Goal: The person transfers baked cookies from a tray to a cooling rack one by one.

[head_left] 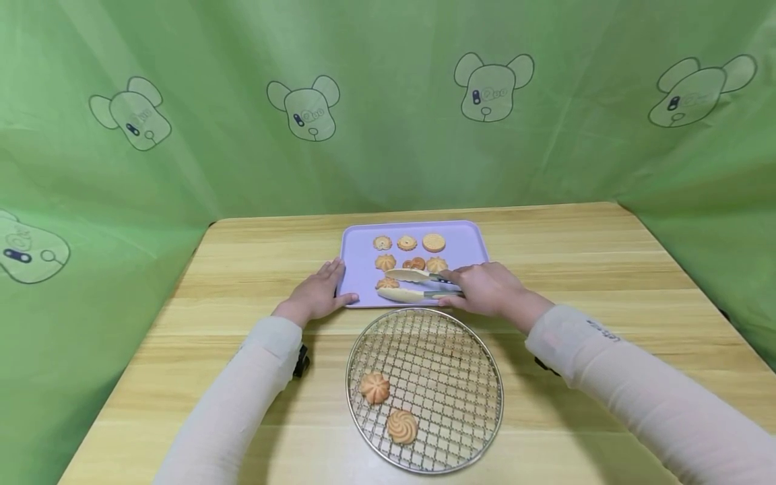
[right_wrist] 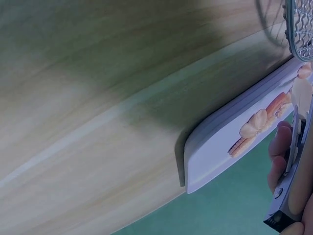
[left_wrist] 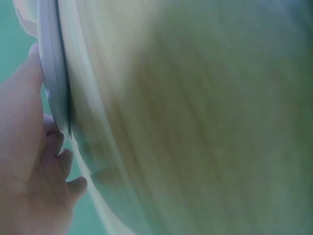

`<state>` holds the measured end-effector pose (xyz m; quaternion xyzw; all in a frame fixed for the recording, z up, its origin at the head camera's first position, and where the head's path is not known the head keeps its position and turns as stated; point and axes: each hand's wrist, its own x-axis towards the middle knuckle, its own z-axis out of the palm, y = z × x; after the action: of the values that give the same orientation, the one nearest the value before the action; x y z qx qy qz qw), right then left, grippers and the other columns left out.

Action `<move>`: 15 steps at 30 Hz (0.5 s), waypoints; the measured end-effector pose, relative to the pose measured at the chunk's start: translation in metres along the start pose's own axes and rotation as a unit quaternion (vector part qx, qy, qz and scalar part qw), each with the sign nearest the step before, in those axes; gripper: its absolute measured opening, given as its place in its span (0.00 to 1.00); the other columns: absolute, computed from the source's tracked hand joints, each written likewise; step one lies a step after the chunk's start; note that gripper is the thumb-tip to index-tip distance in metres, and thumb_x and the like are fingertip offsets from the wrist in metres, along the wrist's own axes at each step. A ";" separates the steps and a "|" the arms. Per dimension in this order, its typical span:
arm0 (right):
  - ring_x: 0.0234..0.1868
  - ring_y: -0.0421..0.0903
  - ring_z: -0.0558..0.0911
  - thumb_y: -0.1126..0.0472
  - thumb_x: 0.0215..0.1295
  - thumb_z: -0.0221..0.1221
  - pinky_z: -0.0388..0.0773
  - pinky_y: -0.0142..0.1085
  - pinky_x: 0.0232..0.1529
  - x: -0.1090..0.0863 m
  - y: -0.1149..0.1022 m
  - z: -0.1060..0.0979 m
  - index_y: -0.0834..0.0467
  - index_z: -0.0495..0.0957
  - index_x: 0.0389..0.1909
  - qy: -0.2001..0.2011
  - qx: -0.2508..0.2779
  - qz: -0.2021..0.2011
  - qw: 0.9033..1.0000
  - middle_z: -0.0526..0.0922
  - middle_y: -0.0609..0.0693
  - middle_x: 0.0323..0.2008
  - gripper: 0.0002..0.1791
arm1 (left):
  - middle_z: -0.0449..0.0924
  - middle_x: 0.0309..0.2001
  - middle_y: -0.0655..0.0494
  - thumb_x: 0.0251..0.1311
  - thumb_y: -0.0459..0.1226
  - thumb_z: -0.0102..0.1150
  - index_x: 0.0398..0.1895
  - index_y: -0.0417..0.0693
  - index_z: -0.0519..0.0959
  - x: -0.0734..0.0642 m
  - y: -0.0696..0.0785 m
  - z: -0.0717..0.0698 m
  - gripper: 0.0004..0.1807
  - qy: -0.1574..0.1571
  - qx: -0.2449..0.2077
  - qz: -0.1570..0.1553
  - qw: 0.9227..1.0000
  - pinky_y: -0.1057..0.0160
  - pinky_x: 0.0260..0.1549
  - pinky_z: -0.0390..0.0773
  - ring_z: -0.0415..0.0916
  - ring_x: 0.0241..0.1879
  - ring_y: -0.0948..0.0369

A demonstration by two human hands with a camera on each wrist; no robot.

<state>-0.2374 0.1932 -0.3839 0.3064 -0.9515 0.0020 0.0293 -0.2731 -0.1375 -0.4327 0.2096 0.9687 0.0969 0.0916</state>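
Observation:
In the head view a lilac tray bears several cookies, among them a round flat one and a glossy brown pretzel-like one. My left hand rests at its near left corner, thumb over the rim and fingers along the left side. My right hand grips metal-handled tongs with cream tips. Those tips are spread over the tray's near part, one on each side of a ridged cookie. In the right wrist view the fingers wrap the tongs' handle.
A round wire rack lies nearer me, just in front of the tray. On its left part sit a flower-shaped cookie and a swirled cookie. Green curtains with bear-head prints surround the wooden table.

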 end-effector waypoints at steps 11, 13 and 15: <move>0.31 0.53 0.84 0.37 0.62 0.57 0.80 0.44 0.23 -0.007 0.003 0.004 0.60 0.74 0.61 0.018 -0.009 -0.009 1.000 0.83 0.56 0.47 0.35 | 0.36 0.75 0.46 0.65 0.62 0.42 0.74 0.39 0.43 0.000 0.000 0.000 0.48 -0.002 0.001 -0.001 1.000 0.53 0.69 0.45 0.38 0.73 0.48; 0.31 0.53 0.84 0.37 0.62 0.57 0.80 0.44 0.23 -0.010 0.004 0.004 0.59 0.74 0.61 0.027 -0.014 -0.012 0.999 0.83 0.56 0.48 0.35 | 0.36 0.75 0.47 0.65 0.62 0.42 0.75 0.39 0.43 0.000 0.000 0.000 0.48 -0.003 0.000 -0.003 1.000 0.53 0.69 0.45 0.38 0.73 0.48; 0.31 0.53 0.84 0.37 0.62 0.57 0.80 0.44 0.23 -0.011 0.004 0.004 0.59 0.74 0.61 0.035 -0.015 -0.012 0.999 0.82 0.57 0.49 0.35 | 0.35 0.75 0.48 0.65 0.62 0.42 0.75 0.40 0.43 0.001 0.000 0.000 0.48 -0.005 0.000 -0.005 1.000 0.53 0.70 0.45 0.37 0.73 0.49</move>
<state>-0.2309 0.2033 -0.3886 0.3171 -0.9460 -0.0021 0.0673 -0.2734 -0.1369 -0.4327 0.2055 0.9692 0.0950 0.0972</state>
